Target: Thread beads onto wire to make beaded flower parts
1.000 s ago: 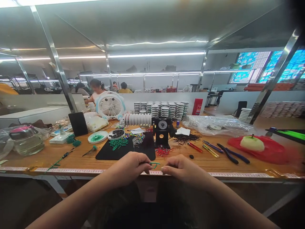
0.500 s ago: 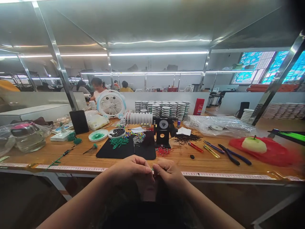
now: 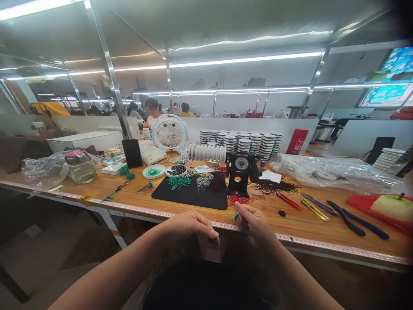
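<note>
**Right hand:** here's the right hand [image 3: 254, 226], just above the counter's front edge, thumb and fingers pinched closed in a firm grip on a short green strand [image 3: 235, 216], the tip poking up and left.

**Left hand:** over to the left hand [image 3: 190, 230], curled at the tape measure strip [image 3: 222, 225], fingertips turned under. Is that grip holding anything? Can't tell, the fingers hide it.

**Hidden:** most of the green strand is buried in the right fingers, and a pale patch [image 3: 209, 250] below the edge is too dim to call.

**Counter:** warm wood [image 3: 290, 224] under a black mat [image 3: 190, 197] with green tube beads [image 3: 179, 183] on it, red beads [image 3: 237, 199] just beyond the mat's corner, and dark-handled pliers [image 3: 346, 219] off to the right.

**Room:** behind a white partition [image 3: 300, 137], stacked spools [image 3: 240, 142], a round white fan [image 3: 169, 133], a seated co-worker [image 3: 153, 110] far off, blurred, and long ceiling lights [image 3: 245, 60] overhead.
</note>
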`<action>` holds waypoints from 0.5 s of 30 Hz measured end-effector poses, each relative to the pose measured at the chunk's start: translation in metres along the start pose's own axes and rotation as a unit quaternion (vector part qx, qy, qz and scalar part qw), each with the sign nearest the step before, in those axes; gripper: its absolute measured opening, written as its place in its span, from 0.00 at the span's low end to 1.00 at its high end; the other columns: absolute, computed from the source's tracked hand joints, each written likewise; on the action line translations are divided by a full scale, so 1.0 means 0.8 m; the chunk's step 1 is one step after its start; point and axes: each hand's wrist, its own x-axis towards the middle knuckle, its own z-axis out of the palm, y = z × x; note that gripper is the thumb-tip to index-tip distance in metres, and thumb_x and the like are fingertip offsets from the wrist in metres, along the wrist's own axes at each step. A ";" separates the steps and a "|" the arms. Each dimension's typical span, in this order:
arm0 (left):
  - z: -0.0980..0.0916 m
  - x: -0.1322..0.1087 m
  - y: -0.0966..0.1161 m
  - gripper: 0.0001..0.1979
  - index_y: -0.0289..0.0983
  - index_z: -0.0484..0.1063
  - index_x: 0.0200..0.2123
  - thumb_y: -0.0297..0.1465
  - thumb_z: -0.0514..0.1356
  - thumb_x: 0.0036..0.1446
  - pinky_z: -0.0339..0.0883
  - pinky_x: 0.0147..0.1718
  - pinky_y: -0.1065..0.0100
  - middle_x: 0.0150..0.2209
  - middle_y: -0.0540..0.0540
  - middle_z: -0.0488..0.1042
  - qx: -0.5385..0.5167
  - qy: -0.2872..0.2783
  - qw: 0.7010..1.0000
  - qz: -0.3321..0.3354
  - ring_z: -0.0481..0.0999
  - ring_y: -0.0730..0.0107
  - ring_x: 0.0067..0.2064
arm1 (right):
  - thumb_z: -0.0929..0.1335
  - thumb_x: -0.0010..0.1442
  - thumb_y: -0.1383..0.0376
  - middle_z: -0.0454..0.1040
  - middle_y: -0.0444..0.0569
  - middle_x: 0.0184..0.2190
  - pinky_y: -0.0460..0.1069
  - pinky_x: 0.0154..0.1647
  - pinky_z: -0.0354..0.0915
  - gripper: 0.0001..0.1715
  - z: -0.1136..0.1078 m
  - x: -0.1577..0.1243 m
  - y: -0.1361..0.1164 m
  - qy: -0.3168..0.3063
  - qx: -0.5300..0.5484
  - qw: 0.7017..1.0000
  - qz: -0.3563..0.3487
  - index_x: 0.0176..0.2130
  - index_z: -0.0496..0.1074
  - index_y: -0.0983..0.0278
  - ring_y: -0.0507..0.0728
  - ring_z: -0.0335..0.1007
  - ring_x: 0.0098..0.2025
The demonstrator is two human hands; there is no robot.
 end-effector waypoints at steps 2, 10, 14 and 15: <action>0.000 0.000 -0.003 0.08 0.33 0.78 0.27 0.32 0.62 0.47 0.61 0.41 0.69 0.28 0.46 0.75 -0.009 -0.002 1.000 0.000 0.70 0.67 0.34 | 0.69 0.49 0.49 0.48 0.35 0.12 0.45 0.16 0.35 0.28 0.000 0.000 -0.001 0.004 0.013 1.000 0.009 0.18 0.53 0.63 0.44 0.37 0.15; 0.006 -0.005 -0.010 0.10 0.32 0.77 0.25 0.35 0.64 0.43 0.62 0.34 0.66 0.26 0.45 0.72 -0.089 0.017 0.994 -0.056 0.68 0.67 0.29 | 0.70 0.50 0.52 0.47 0.34 0.13 0.44 0.16 0.33 0.27 -0.003 0.002 -0.002 0.015 0.073 0.997 0.022 0.19 0.53 0.64 0.43 0.35 0.14; 0.010 -0.007 -0.013 0.10 0.31 0.77 0.24 0.34 0.64 0.42 0.60 0.31 0.67 0.26 0.45 0.72 -0.112 0.016 0.992 -0.054 0.67 0.69 0.28 | 0.70 0.50 0.53 0.47 0.34 0.13 0.44 0.15 0.32 0.26 -0.003 0.002 -0.002 0.015 0.086 0.996 0.023 0.19 0.53 0.64 0.43 0.35 0.14; 0.010 -0.007 -0.014 0.09 0.31 0.77 0.24 0.33 0.64 0.43 0.60 0.30 0.68 0.26 0.45 0.71 -0.119 0.019 0.991 -0.052 0.67 0.69 0.27 | 0.69 0.51 0.53 0.46 0.34 0.13 0.44 0.15 0.33 0.26 -0.003 0.002 -0.002 0.014 0.085 0.996 0.021 0.18 0.53 0.64 0.43 0.35 0.14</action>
